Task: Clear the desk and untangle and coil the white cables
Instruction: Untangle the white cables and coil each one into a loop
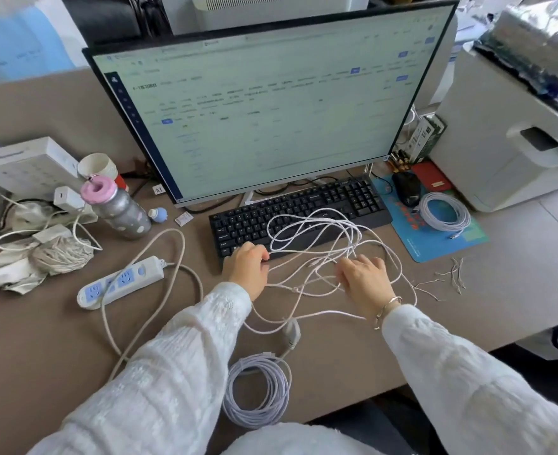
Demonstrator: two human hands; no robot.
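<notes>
Head camera view: the left hand (248, 270) pinches a strand of the tangled white cable (320, 244) at the black keyboard (290, 208) front edge. The right hand (364, 284), fingers spread and relaxed, rests on the loops lying across the brown desk (41, 339).

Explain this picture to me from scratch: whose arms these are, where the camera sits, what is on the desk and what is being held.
There is no machine here. A person wears a camera on the head, so the one picture looks down at their own two arms in white sleeves. The left hand pinches a strand of the loose white cable tangle at the front edge of the black keyboard. The right hand lies on the tangle with fingers spread; it shows no clear grip. Two white cables are already coiled: one near the desk's front edge, one on the blue mouse mat. A power strip, a bottle and a monitor are also there.
</notes>
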